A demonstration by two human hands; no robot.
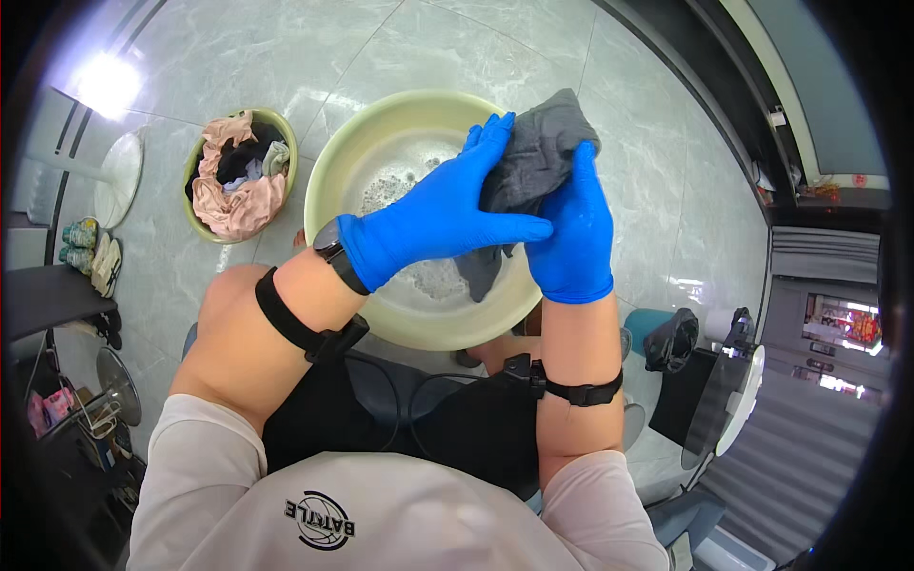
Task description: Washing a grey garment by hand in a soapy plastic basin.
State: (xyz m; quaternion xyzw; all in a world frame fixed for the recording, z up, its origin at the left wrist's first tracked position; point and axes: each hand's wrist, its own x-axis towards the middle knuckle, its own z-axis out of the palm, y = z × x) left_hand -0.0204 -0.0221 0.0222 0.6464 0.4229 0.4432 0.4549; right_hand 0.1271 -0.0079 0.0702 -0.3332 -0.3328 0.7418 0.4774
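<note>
1. Between the two blue-gloved palms, a dark grey, wet-looking cloth garment [533, 157] is pinched. The left hand [443, 214] lies flat across its front with fingers stretched toward 3 o'clock; the right hand [571, 233] backs it from behind with fingers pointing to 12 o'clock. Both hands are pressed onto the fabric, neither one slack.
2. Judging by that pressing, the step looks like rubbing the cloth. It would go best with the palms kept flat, sliding against each other in short strokes, and fresh folds turned in between strokes.
3. A tail of the garment hangs toward 6 o'clock, down into the basin. Gathering it up would keep it from being missed.
4. Below the hands sits a round, pale green plastic wash basin [328, 167] with a little sudsy water [400, 186] at its bottom. Holding the work over its middle would likely keep drips off the grey tiled floor [657, 190].
5. At 9 o'clock from the basin, well apart, a smaller pale green plastic basin [287, 145] holds a heap of pink and dark laundry [233, 181].
</note>
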